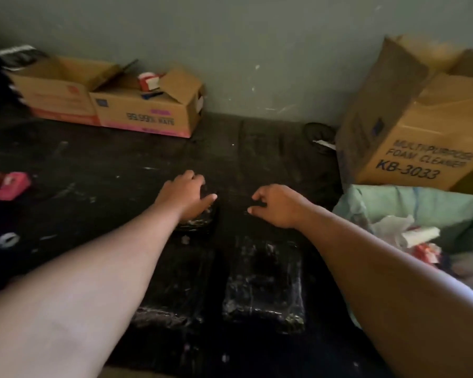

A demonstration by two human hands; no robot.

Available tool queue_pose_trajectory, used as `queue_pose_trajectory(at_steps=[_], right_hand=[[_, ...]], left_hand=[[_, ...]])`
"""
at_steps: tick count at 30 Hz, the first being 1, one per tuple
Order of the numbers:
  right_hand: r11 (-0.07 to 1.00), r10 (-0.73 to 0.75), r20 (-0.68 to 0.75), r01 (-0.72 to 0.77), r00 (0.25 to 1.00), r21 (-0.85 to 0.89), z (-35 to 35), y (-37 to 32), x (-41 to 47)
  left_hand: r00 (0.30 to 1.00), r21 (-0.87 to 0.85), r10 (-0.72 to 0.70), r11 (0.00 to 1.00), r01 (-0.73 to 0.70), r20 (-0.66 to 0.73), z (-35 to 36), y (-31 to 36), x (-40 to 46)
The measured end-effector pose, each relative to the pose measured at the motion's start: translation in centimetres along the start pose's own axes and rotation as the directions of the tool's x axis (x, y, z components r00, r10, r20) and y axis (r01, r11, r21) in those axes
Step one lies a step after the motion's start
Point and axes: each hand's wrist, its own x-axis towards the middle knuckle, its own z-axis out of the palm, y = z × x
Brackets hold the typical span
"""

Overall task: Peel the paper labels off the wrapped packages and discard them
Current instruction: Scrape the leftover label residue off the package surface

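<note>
head view: left hand [185, 193] fingers curl onto a far dark wrapped package [200, 219] on the worktop [93, 165]; right hand [277, 205] loosely curled, holding nothing (blurry). packages look slick, film-wrapped; labels thin, tearable, best lifted at a corner.

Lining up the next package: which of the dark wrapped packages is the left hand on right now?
The far one, beyond the other two: the left hand rests on it. The two nearer packages lie untouched, side by side.
</note>
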Motion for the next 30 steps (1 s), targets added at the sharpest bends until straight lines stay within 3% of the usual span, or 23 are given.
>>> queue_pose_trajectory(at_steps=[5,10,16,22,30], right_hand=[[0.997,-0.035,0.101,0.028,0.994,0.07,5.6,-5.5,5.6],[0.992,-0.019,0.195,-0.006,0.981,0.125,10.9,-9.1,10.1],[0.988,0.054,0.019,-0.056,0.998,0.142,15.2,-10.8,13.9],[0.963,0.114,-0.096,-0.087,0.989,0.256,17.0,-10.6,15.5],[0.968,0.128,-0.118,-0.098,0.985,0.232,18.0,-11.1,15.7]], left_hand=[[0.982,-0.035,-0.133,0.99,0.139,0.132,4.1,-9.3,-0.6],[0.968,-0.096,-0.103,0.987,0.128,0.229,9.2,-13.6,1.0],[0.979,-0.173,0.081,0.984,-0.048,0.189,13.1,-14.6,5.0],[0.968,-0.343,0.174,0.934,-0.104,0.18,16.1,-16.0,7.3],[0.973,-0.456,0.203,0.88,-0.133,0.107,17.7,-16.6,7.6]])
